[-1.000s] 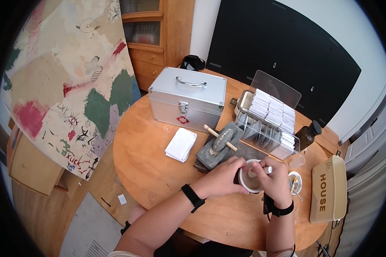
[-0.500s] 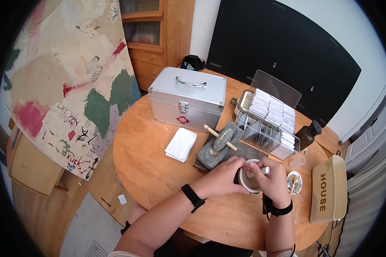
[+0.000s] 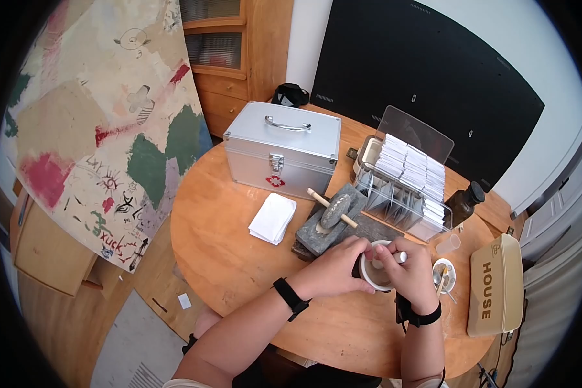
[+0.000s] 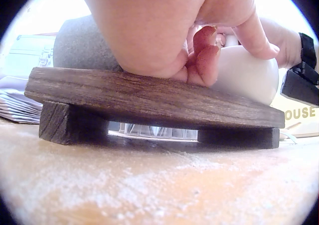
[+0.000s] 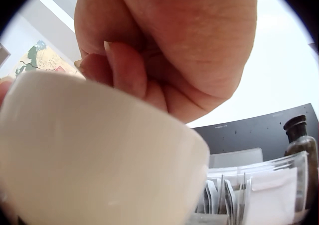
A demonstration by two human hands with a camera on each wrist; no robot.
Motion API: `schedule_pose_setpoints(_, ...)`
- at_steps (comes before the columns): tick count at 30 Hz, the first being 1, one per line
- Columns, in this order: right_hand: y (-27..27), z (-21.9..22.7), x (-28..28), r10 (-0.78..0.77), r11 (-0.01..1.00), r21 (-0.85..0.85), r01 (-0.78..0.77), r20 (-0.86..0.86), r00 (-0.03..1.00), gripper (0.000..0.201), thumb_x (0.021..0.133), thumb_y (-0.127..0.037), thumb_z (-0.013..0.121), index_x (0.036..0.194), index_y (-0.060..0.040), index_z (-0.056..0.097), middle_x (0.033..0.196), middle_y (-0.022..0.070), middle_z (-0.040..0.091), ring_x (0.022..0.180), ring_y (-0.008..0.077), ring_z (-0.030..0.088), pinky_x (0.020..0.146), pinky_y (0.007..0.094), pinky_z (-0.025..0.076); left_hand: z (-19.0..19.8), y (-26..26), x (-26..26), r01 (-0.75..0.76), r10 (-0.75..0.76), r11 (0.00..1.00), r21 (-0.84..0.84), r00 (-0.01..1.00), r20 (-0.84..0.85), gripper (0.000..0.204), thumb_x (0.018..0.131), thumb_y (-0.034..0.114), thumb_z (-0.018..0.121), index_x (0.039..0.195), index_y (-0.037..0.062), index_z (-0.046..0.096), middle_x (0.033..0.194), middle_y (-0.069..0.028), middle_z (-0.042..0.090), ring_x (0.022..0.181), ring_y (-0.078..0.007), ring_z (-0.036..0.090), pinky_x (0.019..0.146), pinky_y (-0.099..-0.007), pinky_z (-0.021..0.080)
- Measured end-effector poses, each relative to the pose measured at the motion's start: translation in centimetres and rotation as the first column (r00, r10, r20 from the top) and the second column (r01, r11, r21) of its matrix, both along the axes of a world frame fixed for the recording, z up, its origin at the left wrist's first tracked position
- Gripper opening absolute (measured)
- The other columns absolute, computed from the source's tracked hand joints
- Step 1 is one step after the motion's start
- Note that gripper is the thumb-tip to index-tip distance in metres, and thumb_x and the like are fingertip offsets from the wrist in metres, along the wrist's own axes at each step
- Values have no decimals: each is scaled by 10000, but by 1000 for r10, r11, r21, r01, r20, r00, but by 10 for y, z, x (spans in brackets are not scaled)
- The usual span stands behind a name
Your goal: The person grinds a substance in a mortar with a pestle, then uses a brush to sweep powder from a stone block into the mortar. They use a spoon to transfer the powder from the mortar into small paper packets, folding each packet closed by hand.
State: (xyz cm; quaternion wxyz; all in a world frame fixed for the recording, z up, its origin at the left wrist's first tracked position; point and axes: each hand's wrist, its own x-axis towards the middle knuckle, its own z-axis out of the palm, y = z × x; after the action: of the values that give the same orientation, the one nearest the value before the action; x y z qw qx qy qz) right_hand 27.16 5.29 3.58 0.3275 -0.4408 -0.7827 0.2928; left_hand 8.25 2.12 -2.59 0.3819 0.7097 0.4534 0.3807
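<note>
A white mortar (image 3: 379,278) sits on a low dark wooden stand (image 4: 149,98). My left hand (image 3: 337,266) holds it from the left, with fingers and thumb at its rim. My right hand (image 3: 414,270) curls round a white pestle (image 3: 401,257), whose end pokes out past the hand while its lower part leans into the bowl. In the right wrist view the mortar's smooth outer wall (image 5: 99,150) fills the lower left, and the curled fingers (image 5: 127,68) are above its rim.
Behind my hands lies a grey stone slab (image 3: 313,236) bearing a stone with a wooden stick through it. Around are folded white papers (image 3: 273,218), a metal case (image 3: 281,145), a clear box of packets (image 3: 410,168), a brown bottle (image 3: 465,202), a small dish (image 3: 451,278) with utensils and a HOUSE box (image 3: 496,284).
My right hand and the pestle's end have shifted slightly left since a second ago, with almost no movement in the last half second. The left hand keeps its place on the mortar.
</note>
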Motion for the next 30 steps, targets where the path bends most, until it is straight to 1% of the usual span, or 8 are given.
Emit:
schedule_pose_setpoints(2,-1,5,1,-19,1000,-2,19,35,999,216,945,-192,780,848,-1,756,703,111,721,608,167,682,572,295,510,-2,0,0,0,0,1000,15,1000,-4,725,692,327,972,1190,27,539,1216,-163,579,1150,-366,614,953,-431,513)
schedule_pose_setpoints(8,1,1,1,-11,999,40,9,59,998,225,944,-192,779,836,2,744,697,116,713,602,176,680,572,302,510,1,0,0,-4,4,1000,6,1000,-12,719,690,320,973,1184,28,539,1212,-164,580,1142,-365,614,951,-431,512)
schedule_pose_setpoints(10,0,3,1,-17,1000,17,16,27,999,230,944,-194,780,832,3,741,692,115,709,600,175,677,572,302,509,6,-1,0,3,-3,1000,-28,1000,8,636,703,230,952,1144,44,533,1224,-190,581,1177,-396,596,1005,-448,504)
schedule_pose_setpoints(20,5,-4,4,-21,999,31,20,26,999,246,948,-206,780,818,-2,733,668,105,693,578,162,648,560,307,502,4,-1,0,4,-4,999,-32,1000,10,631,702,236,951,1133,53,528,1220,-189,579,1178,-396,594,1002,-452,501)
schedule_pose_setpoints(22,4,-1,3,-18,999,45,16,44,999,248,948,-206,780,817,-2,732,668,105,694,580,160,650,560,307,502,1,-1,0,-1,1,1000,0,1000,-6,677,696,286,970,1149,40,531,1207,-160,575,1140,-353,610,957,-424,512)
schedule_pose_setpoints(26,1,2,2,-22,1000,12,22,8,1000,246,947,-201,779,812,-2,729,670,106,696,585,156,656,560,307,503,1,0,0,-2,2,1000,7,1000,0,681,692,282,972,1148,38,529,1203,-159,572,1139,-353,611,953,-421,513)
schedule_pose_setpoints(28,5,-4,4,-31,999,10,31,21,999,242,946,-197,779,812,-2,729,670,106,696,586,156,658,560,307,503,5,-1,0,5,-4,1000,-22,1000,11,631,703,239,952,1129,55,525,1213,-194,578,1174,-405,592,1003,-460,498)
schedule_pose_setpoints(30,5,-5,4,-41,999,7,40,32,999,239,945,-194,779,811,-2,729,670,106,696,587,156,659,560,307,503,6,-1,-1,6,-6,1000,-24,1000,10,632,702,239,952,1128,54,524,1212,-194,578,1176,-404,591,1003,-459,498)
